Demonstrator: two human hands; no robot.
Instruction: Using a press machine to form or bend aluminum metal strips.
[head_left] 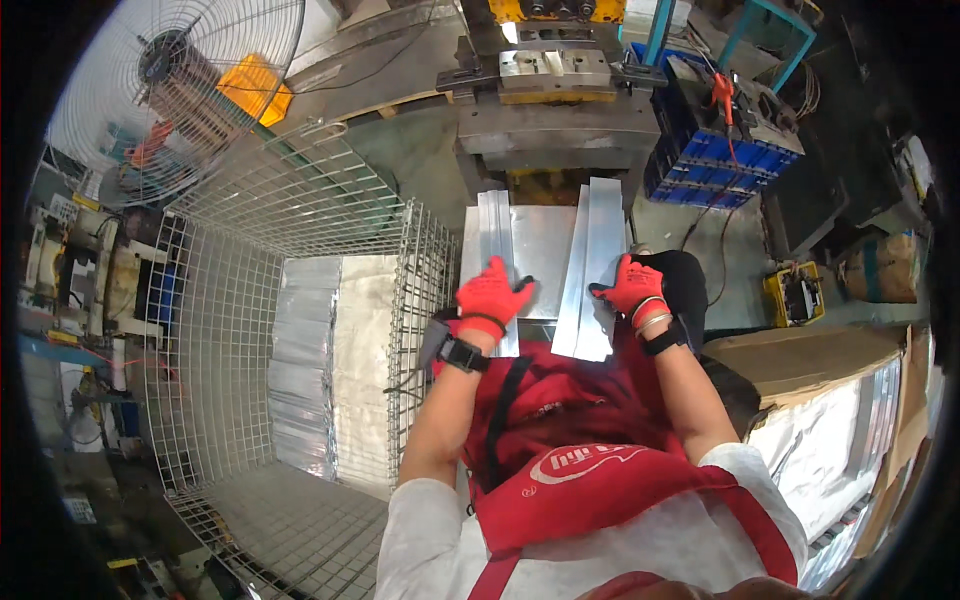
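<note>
My left hand [492, 295], in a red glove with dark fingertips, lies over a narrow stack of silvery metal strips [495, 226]. Its thumb sticks out to the right, past the strips' edge. On the other side, my right hand [634, 288], gloved alike, grips the right edge of a second stack of metal strips [582, 300], which fans out slightly toward me. The thumb presses on top; the fingers underneath are partly hidden. Both stacks rest on a flat metal plate [543, 240] in front of my lap.
Beyond the plate stands a press machine [555, 120]. A wire mesh basket [405, 290] at left holds stacked metal pieces [302, 350]. Blue crates [700, 170] carry a red air gun [723, 98]. A cardboard box [815, 365] is at right, a large fan [165, 65] far left.
</note>
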